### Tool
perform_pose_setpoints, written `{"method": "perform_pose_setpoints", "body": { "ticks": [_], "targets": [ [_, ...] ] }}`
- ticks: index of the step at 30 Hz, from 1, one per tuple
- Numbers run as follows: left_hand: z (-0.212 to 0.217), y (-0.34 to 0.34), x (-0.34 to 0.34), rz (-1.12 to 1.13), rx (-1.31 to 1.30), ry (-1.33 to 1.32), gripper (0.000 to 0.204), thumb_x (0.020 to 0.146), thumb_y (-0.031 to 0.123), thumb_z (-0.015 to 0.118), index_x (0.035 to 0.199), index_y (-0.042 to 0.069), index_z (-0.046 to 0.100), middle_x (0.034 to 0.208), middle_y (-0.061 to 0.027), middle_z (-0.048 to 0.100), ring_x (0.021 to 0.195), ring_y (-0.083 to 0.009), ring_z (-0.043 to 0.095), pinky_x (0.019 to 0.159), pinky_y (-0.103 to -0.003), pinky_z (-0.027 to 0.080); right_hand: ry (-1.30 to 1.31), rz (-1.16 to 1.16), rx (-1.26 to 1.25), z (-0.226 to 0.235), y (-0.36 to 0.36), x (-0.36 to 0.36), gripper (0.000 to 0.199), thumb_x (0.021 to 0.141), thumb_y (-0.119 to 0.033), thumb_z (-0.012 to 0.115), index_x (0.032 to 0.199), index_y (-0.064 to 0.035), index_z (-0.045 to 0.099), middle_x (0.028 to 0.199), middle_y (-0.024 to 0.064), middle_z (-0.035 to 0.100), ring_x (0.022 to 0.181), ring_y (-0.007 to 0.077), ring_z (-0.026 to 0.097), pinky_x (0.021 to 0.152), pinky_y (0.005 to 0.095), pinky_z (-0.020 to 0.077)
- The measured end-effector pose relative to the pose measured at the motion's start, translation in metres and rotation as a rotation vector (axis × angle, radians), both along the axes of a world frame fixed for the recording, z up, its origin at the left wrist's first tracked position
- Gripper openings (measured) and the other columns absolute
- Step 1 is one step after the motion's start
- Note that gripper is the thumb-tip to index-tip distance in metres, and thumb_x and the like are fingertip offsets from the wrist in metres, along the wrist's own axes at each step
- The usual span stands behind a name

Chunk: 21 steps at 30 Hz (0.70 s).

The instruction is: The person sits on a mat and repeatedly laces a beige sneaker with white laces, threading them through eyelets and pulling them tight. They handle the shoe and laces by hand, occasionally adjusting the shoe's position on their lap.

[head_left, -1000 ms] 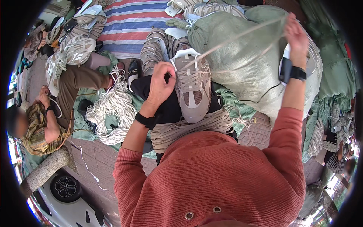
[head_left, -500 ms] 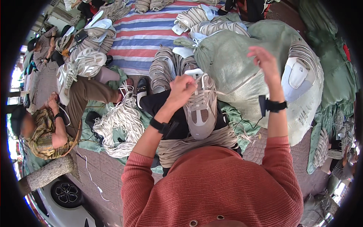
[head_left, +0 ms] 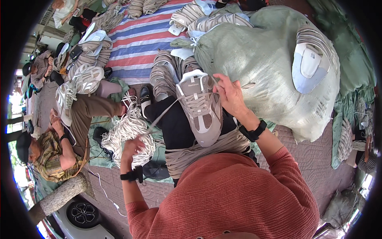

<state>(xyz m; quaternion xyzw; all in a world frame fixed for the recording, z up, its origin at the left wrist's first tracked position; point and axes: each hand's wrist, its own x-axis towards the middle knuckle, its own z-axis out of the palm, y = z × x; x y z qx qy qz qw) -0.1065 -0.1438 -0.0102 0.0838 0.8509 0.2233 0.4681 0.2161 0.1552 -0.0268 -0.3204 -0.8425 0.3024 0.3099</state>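
A taupe and grey sneaker (head_left: 200,113) rests on my lap, toe toward me, with flat grey-beige laces crossing its front. My left hand (head_left: 133,148) is out to the left, above a pile of white cord, its fingers closed on one shoelace (head_left: 162,116) that runs taut from the sneaker's left side. At the sneaker's upper right edge, my right hand (head_left: 231,96) has its thumb and fingers pinched by the eyelets on the other lace end; a loose tip shows beyond the knuckles. Its fingertips partly hide the lace there.
A bundle of beige laces (head_left: 203,153) lies across my lap. White cord (head_left: 121,137) is heaped on green cloth to the left. A large green-white sack (head_left: 254,55) bulges at the right. More sneakers (head_left: 161,73) stand ahead, beside a striped tarp (head_left: 133,47). Another person (head_left: 59,155) sits at left.
My left hand has gone from the sneaker's top down and left, drawing a lace out taut. My right hand has come down from the raised right to the sneaker's right edge.
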Motion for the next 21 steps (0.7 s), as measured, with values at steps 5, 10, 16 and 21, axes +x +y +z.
{"method": "perform_pose_setpoints", "body": {
  "ticks": [5, 10, 16, 21],
  "targets": [
    [-0.011, 0.03, 0.025, -0.405, 0.336, 0.336, 0.037, 0.093, 0.033, 0.059, 0.077, 0.0, 0.066, 0.059, -0.003, 0.057, 0.057, -0.008, 0.047, 0.055, -0.026, 0.04, -0.072, 0.011, -0.02, 0.0, -0.013, 0.005, 0.035, 0.085, -0.006, 0.058, 0.118, -0.0128, 0.048, 0.07, -0.005, 0.064, 0.075, 0.0178, 0.063, 0.073, 0.0378, 0.0309],
    [0.018, 0.145, 0.082, -0.585, 0.873, 0.68, 0.005, 0.084, 0.006, 0.065, 0.084, 0.002, 0.062, 0.074, -0.0092, 0.058, 0.066, -0.023, 0.054, 0.062, -0.033, 0.043, -0.01, -0.018, -0.036, 0.002, -0.002, 0.009, 0.01, 0.087, -0.017, 0.06, 0.095, -0.0119, 0.061, 0.072, -0.0056, 0.069, 0.071, 0.0151, 0.063, 0.074, 0.0354, 0.0316],
    [0.024, 0.215, 0.113, -0.979, 0.885, 0.895, 0.008, 0.078, 0.011, 0.069, 0.083, 0.007, 0.064, 0.078, -0.004, 0.059, 0.079, -0.0239, 0.055, 0.075, -0.036, 0.039, 0.216, 0.074, -0.605, -0.002, 0.012, 0.006, 0.012, 0.088, -0.02, 0.064, 0.089, -0.0088, 0.069, 0.073, -0.0017, 0.07, 0.066, 0.0069, 0.064, 0.075, 0.0259, 0.0437],
    [0.022, 0.225, 0.122, -1.035, 0.726, 0.847, 0.011, 0.075, 0.016, 0.072, 0.08, 0.011, 0.064, 0.077, -0.0002, 0.058, 0.081, -0.0197, 0.054, 0.079, -0.037, 0.033, 0.24, 0.098, -0.683, -0.016, 0.016, 0.001, 0.013, 0.086, -0.017, 0.064, 0.094, -0.0078, 0.07, 0.079, 0.0014, 0.071, 0.075, 0.0073, 0.066, 0.069, 0.0212, 0.0493]
  ]
}}
